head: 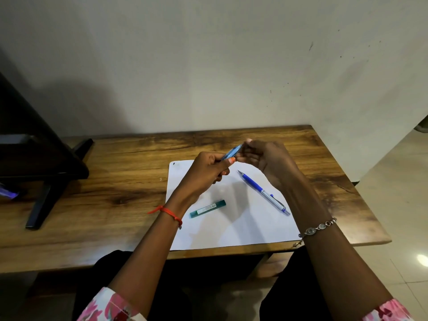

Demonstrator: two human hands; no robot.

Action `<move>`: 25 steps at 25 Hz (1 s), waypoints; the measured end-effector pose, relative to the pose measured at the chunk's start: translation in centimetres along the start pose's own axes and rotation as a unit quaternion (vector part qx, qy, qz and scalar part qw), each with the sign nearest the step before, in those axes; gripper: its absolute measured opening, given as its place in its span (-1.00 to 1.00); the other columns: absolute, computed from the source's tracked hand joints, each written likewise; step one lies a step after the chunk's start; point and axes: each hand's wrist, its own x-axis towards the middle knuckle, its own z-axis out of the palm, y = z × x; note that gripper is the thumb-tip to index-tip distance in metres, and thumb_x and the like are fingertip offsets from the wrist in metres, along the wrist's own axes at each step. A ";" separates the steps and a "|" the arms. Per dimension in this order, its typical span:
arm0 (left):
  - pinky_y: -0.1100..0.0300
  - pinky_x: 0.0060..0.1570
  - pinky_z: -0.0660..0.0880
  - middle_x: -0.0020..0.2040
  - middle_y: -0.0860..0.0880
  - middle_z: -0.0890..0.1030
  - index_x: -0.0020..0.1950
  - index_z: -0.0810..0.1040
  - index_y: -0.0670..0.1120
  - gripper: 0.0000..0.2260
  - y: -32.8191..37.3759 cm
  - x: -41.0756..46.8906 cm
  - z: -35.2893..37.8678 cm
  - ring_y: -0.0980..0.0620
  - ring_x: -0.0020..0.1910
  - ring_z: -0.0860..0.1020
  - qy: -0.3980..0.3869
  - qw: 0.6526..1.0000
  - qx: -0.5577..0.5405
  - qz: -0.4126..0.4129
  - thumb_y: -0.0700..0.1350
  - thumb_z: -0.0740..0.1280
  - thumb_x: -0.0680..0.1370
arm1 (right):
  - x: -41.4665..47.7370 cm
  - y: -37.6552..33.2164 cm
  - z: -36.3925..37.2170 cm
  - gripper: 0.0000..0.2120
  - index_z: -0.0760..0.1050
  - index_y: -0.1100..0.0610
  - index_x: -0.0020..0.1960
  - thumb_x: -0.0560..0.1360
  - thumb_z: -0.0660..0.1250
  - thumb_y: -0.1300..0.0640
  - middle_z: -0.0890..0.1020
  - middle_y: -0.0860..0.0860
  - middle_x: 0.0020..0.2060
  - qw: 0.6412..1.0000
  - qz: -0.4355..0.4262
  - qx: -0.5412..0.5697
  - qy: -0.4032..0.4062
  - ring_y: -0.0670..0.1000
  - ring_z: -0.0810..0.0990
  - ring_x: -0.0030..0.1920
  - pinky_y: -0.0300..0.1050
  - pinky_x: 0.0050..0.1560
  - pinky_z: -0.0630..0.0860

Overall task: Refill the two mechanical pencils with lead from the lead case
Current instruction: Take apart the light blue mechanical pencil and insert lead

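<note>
Light-blue pencil [232,153] is up off the table, just above centre frame, tilted with its upper end pointing up-right. The left hand [206,172] has its fingers curled tight around the barrel, and the right hand [266,161] has its fingertips bunched on the upper end. Below, on the white paper [243,230], the green lead case [207,208] lies at centre. The blue-and-silver pencil [264,193] lies slantwise to its right, well apart.
</note>
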 end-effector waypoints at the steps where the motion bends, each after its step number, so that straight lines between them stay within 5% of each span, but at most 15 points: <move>1: 0.41 -0.51 0.25 -0.42 0.01 0.42 0.00 0.60 -0.01 -0.87 -0.1 0.1 -0.1 0.19 -0.55 0.29 0.002 1.000 0.003 -0.004 -0.07 0.27 0.53 | 0.0 -0.1 -0.1 -0.79 0.54 0.30 -0.18 0.54 0.17 0.31 0.63 0.18 -0.29 0.999 0.024 0.020 -0.016 0.03 0.67 -0.36 -0.22 -0.31 0.62; 7: 0.40 -0.52 0.25 -0.43 0.03 0.42 0.07 0.60 -0.07 -0.81 -0.3 0.1 -0.2 0.19 -0.57 0.30 -0.004 1.000 0.017 -0.011 -0.06 0.27 0.53 | 0.2 0.0 -0.6 -0.91 0.59 0.32 -0.17 0.46 0.35 0.30 0.66 0.10 -0.39 0.998 0.009 -0.017 -0.063 -0.04 0.61 -0.40 -0.30 -0.38 0.53; 25: 0.45 -0.57 0.22 -0.42 0.00 0.43 -0.04 0.60 -0.05 -0.88 -0.2 0.2 0.3 0.20 -0.61 0.29 -0.008 0.999 0.042 -0.027 -0.07 0.29 0.52 | 0.2 0.6 -0.3 -0.94 0.58 0.34 -0.24 0.40 0.40 0.36 0.66 0.15 -0.48 0.992 0.087 0.057 0.067 0.03 0.66 -0.46 -0.25 -0.37 0.62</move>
